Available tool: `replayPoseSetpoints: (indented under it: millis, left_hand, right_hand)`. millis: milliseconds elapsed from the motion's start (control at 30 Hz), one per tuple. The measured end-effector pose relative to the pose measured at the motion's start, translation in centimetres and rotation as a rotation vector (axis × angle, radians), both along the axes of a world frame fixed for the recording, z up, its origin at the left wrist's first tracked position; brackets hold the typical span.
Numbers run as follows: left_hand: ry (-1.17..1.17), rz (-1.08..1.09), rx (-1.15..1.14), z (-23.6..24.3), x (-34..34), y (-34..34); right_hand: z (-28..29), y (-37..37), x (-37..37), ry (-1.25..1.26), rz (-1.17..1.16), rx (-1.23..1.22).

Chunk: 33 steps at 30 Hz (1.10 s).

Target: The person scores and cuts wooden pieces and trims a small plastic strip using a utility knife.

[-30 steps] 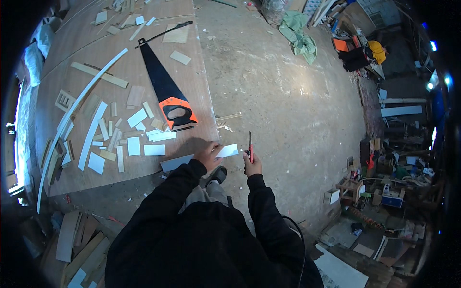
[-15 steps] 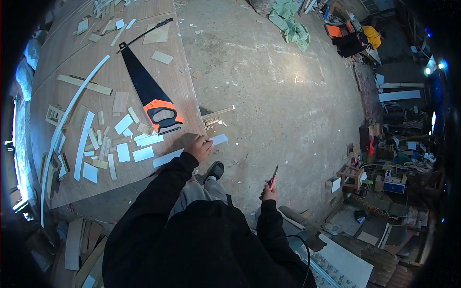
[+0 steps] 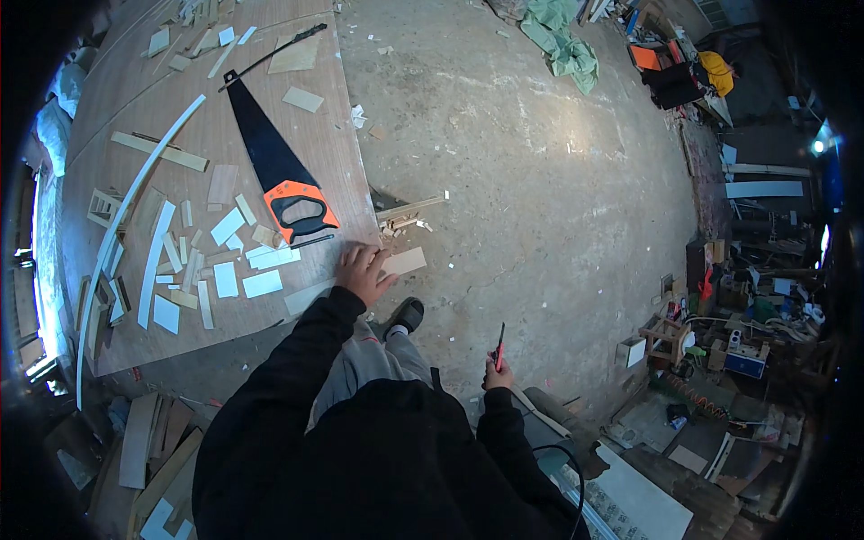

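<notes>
My left hand (image 3: 363, 273) lies with fingers spread on a pale flat wooden strip (image 3: 405, 262) at the table's near right corner. One end of the strip sticks out past the table edge over the floor; my hand covers its middle. Out to the right, away from the table, my right hand (image 3: 498, 373) is closed around a red-handled tool with a thin dark blade (image 3: 499, 348), its blade pointing away from me. A handsaw (image 3: 281, 157) with an orange and black handle lies on the table beyond my left hand.
Several pale offcuts (image 3: 263, 283) and a long curved strip (image 3: 135, 189) lie about the wooden table (image 3: 333, 162). Wood scraps (image 3: 409, 216) jut out by its right edge. A green cloth (image 3: 562, 45) is on the concrete floor at the far side. Clutter lines the right.
My left hand has gone from pinched fingers to spread ones on the strip. The strip's outer end is turned differently. My right hand has swung the blade more upright, moving slightly down and left.
</notes>
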<state>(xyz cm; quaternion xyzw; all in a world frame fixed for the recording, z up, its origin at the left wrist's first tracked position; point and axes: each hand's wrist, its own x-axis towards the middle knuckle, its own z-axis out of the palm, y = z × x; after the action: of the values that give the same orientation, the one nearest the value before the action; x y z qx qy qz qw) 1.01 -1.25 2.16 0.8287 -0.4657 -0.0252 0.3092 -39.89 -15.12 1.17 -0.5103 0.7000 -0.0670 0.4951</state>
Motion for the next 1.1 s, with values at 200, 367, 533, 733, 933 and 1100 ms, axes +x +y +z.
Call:
replayPoseSetpoints:
  millis: [200,367,533,733,933,1100]
  left_hand:
    - [-0.040,-0.081,0.040,-2.4,0.4,1.5]
    - [-0.045,-0.106,0.039,-2.1,0.6,0.4]
    - [-0.012,-0.084,0.073,-2.2,0.5,1.5]
    - [-0.019,-0.047,0.100,-0.2,0.3,-1.5]
    - [-0.075,-0.138,0.094,-2.4,1.0,-3.1]
    - [-0.078,-0.180,0.064,-2.4,1.1,-2.9]
  right_hand:
    - [2.3,-0.9,5.6,-0.029,0.190,0.048]
    - [2.3,-2.0,10.5,-0.198,0.314,0.020]
    - [6.2,-1.9,19.1,-0.253,0.439,0.195]
    - [6.4,-2.3,22.8,-0.064,0.721,0.082]
    - [7.4,-3.0,26.0,0.130,1.029,-0.123]
    - [9.0,-2.3,27.5,0.103,1.151,-0.320]
